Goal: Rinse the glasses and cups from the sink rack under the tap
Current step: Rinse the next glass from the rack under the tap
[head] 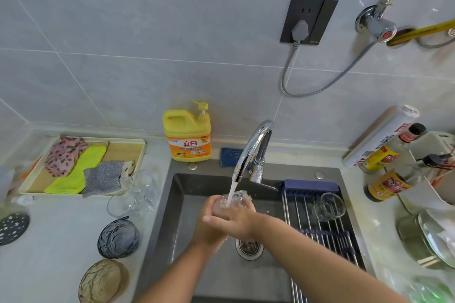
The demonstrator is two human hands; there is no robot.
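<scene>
While water runs from the tap (253,145) in a steady stream, you hold a clear glass (235,199) right under it, above the middle of the sink (177,206). Both your hands are wrapped round that glass: the left hand (208,232) comes up from below with its fingers curled on the near-left side, and the right hand (240,219) crosses over it and grips the lower part. On the sink rack (327,236) to your right, one more tumbler (328,206) lies apart from your hands. On the bench (61,229) to your left, several clear stemmed glasses (138,192) stand close together, with two patterned bowls (118,237) nearer you and a yellow detergent bottle (188,135) behind the sink.
</scene>
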